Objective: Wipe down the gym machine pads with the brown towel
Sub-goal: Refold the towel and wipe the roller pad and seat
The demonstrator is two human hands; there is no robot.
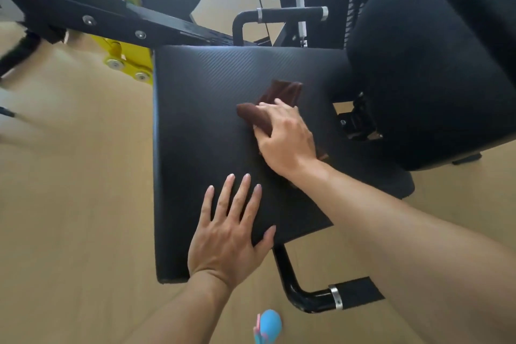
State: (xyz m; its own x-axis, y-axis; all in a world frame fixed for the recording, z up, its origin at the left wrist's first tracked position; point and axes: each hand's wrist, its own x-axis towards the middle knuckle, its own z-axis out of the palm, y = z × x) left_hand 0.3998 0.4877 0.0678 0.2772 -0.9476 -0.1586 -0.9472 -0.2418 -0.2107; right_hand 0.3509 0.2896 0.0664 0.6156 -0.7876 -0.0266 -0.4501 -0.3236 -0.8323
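Observation:
The black seat pad [201, 126] of the gym machine fills the middle of the view. A folded brown towel [282, 95] lies on its right half, and my right hand [284, 139] presses down on it with the fingers curled over the cloth. My left hand [229, 232] rests flat on the near edge of the seat pad, fingers spread, holding nothing. The black back pad [435, 58] rises at the right, apart from both hands.
A black handle bar [290, 14] stands behind the seat and another handle [315, 299] juts out below its near right corner. A black frame arm [111, 17] with yellow parts [125, 61] crosses the upper left. Tan floor lies to the left. A blue object [269, 324] sits at the bottom edge.

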